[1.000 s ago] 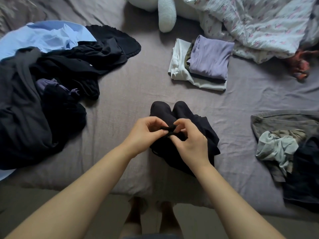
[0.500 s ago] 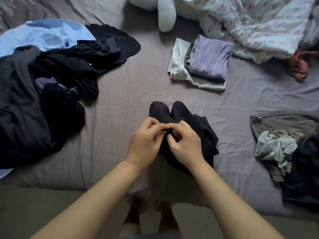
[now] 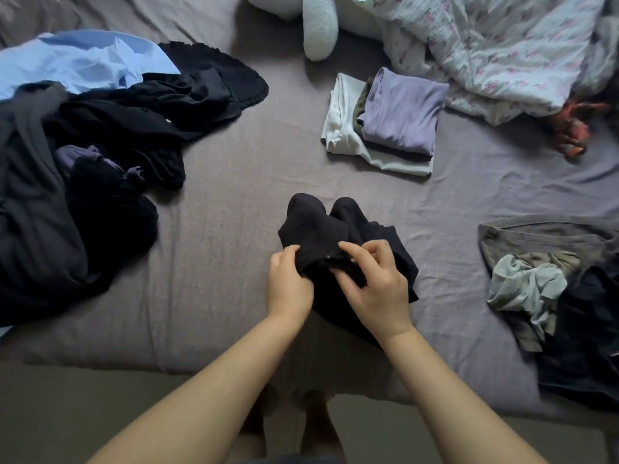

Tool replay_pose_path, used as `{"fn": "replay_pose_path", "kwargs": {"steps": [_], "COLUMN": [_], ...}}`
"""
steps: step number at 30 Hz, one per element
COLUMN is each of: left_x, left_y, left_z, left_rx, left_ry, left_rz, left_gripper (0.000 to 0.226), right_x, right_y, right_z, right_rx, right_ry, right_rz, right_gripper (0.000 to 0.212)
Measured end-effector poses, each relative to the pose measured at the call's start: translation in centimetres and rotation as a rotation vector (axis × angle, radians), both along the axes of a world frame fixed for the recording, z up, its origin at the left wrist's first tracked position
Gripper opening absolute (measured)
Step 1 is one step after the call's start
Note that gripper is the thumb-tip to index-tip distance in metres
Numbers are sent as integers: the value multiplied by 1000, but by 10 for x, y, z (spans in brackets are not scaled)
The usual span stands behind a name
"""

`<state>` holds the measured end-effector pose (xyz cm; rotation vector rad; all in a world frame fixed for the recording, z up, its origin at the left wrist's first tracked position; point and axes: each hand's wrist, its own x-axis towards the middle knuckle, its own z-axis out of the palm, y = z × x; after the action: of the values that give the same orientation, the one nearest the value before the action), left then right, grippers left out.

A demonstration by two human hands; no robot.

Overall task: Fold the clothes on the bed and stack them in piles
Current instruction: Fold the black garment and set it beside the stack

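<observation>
A black garment (image 3: 321, 236) lies on a grey-purple bed (image 3: 217, 229); lilac top (image 3: 402, 112), light-blue shirt (image 3: 83, 61), floral-print white quilt (image 3: 495, 45).

An unfolded heap of clothes (image 3: 83, 169) occupies the left of the frame on the bed (image 3: 234, 182); a folded stack (image 3: 385, 122) lies upper centre-right; a quilt (image 3: 495, 45) lies upper right, behind the stack; a second loose heap (image 3: 552, 296) lies at the right edge; one garment (image 3: 335, 236) lies centre, under both hands.

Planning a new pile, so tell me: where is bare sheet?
Bare sheet runs down the middle, between the dark heap and the folded stack, and between that stack and the black garment. Both side edges are crowded.
</observation>
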<state>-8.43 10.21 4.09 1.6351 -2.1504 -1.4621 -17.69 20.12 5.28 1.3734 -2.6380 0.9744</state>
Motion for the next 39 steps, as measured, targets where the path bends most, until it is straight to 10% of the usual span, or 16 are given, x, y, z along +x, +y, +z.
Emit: {"fn": "replay_pose_path", "kwargs": {"steps": [5,9,17,24,29,33,39], "left_x": [-5,2,-11,-13,-1,11,45], "left_y": [-17,-53,-62,-61,-62,-38,-14], "left_z": [19,27,33,13,10,-11,-82], "left_rx": [-179,-475,-680,-348,-370,-224,246], "left_ry": [217,253,126,21,66,66,-66], "left_rz": [-119,-329,-670,-389,-497,-121,102], "left_gripper": [59,52,50,55,87,94,67], "right_x": [-27,-78,-101,-77,-73,-50,-23], "right_y": [45,75,41,20,20,30,42], "right_z": [-38,-25,31,-11,-46,-74,-101], "right_rx": [562,445,188,178,236,338,314], "right_ry": [-195,-444,-267,-576,-1314,-1237,-1255], "right_rz": [-296,-821,-376,-397,-798,-754,-720], "right_gripper": [53,40,41,17,106,47,64]}}
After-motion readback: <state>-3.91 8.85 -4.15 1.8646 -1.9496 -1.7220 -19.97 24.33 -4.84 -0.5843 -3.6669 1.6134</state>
